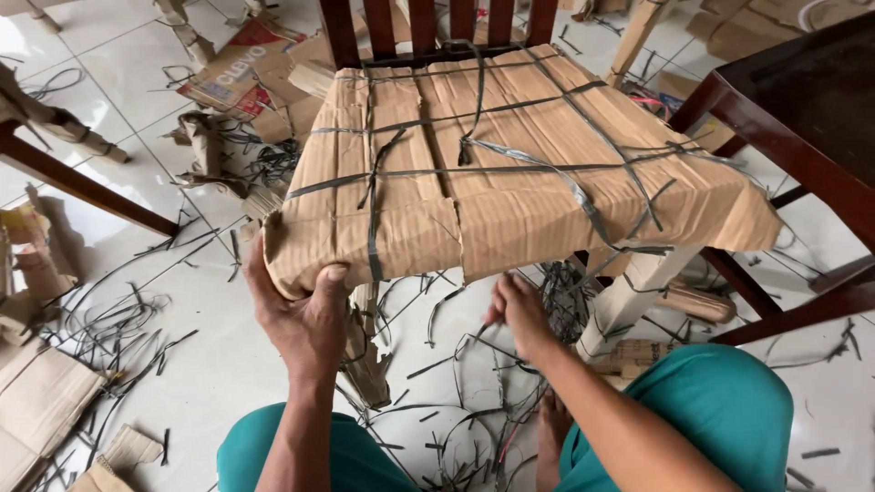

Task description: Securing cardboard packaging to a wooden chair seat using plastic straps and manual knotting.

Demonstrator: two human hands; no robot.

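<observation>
Left hand (305, 319) clasps the near left corner of the cardboard-wrapped chair seat (510, 173) — thumb up on the front face, fingers curled beneath, so the seat sits above and to the right of the grip. Grey plastic straps (565, 182) cross the seat's top. Right hand (518, 308) sits under the seat's front edge, near its middle; its fingers are bent, but whether they pinch anything cannot be told. Strap offcuts (456, 401) litter the tiled floor (210, 364) below the seat — between the person's teal-clad knees.
</observation>
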